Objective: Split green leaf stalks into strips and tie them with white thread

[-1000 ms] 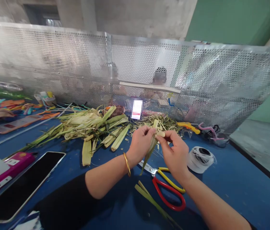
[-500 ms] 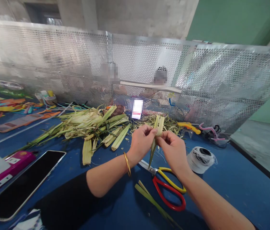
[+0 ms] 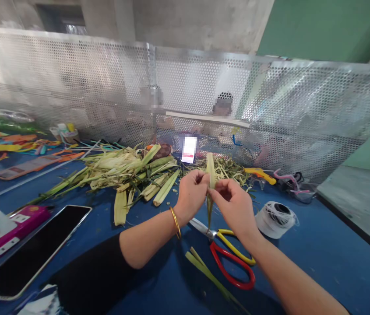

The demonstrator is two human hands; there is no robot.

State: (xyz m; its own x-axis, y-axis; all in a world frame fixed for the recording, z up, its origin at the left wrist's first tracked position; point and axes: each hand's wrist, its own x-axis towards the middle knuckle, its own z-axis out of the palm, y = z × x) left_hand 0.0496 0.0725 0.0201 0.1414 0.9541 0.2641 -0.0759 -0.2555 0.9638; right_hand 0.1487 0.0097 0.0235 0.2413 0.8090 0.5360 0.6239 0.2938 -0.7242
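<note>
A pale green leaf strip [image 3: 210, 165] stands upright between my hands, its narrow darker end hanging down over the scissors. My left hand [image 3: 191, 192], with a gold bangle at the wrist, pinches it around the middle. From the other side, my right hand [image 3: 234, 205] has its thumb and curled fingers closed at the strip's edge. Below lie scissors [image 3: 230, 258] with one yellow and one red handle. Nearer to me are two thin green leaf strips [image 3: 206, 271]. A spool of white thread [image 3: 276, 218] stands right of my right hand.
Left of my hands is a heap of pale green leaves [image 3: 119, 170]; shredded scraps [image 3: 230, 170] lie behind them. A black-screened phone [image 3: 37, 249] and a magenta power strip [image 3: 17, 229] occupy the near left. Yellow-handled tool [image 3: 259, 175] at right. A perforated metal screen [image 3: 198, 83] borders the back.
The right hand's second piece, seen beside the strip half a second ago, no longer shows separately; one strip now stands upright. A co-worker's hand has left the far left edge.
</note>
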